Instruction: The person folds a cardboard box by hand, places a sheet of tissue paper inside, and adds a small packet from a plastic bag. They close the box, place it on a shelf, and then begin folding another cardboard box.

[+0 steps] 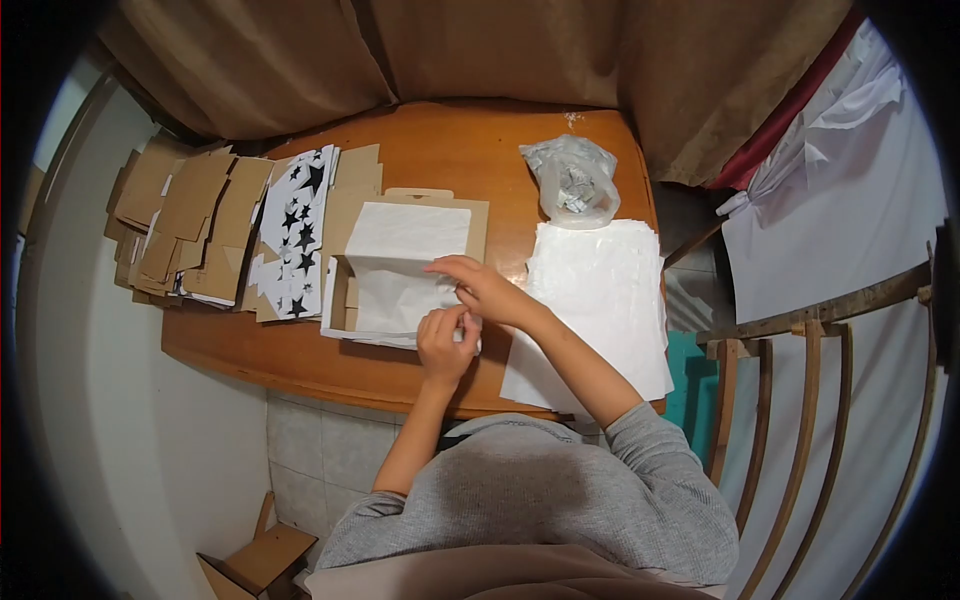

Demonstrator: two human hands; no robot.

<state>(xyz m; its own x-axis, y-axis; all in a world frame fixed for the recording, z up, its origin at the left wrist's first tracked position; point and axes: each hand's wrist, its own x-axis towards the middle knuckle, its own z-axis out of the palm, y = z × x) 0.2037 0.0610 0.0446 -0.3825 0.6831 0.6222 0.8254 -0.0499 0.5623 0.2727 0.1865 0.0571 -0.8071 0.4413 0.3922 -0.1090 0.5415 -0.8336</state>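
Observation:
An opened cardboard box (pixel 338 305) sits in front of me with its lid folded back. A sheet of white paper (pixel 405 290) lies in it and runs up over the lid, creased across the middle. My left hand (pixel 447 340) is at the box's near right corner with its fingers curled in; what they hold, if anything, is hidden. Just above it, my right hand (pixel 485 292) reaches over the right side of the paper. Its index finger is stretched out and the others are partly bent, with a small pale bit beneath them that I cannot make out.
Stacked flat cardboard boxes (pixel 180 225) fill the table's left side, beside a white piece with black stars (pixel 303 235). To the right lie a pile of white paper (pixel 595 310) and a plastic bag (pixel 575 180) of silvery pieces. A wooden rack (pixel 805 400) stands at right.

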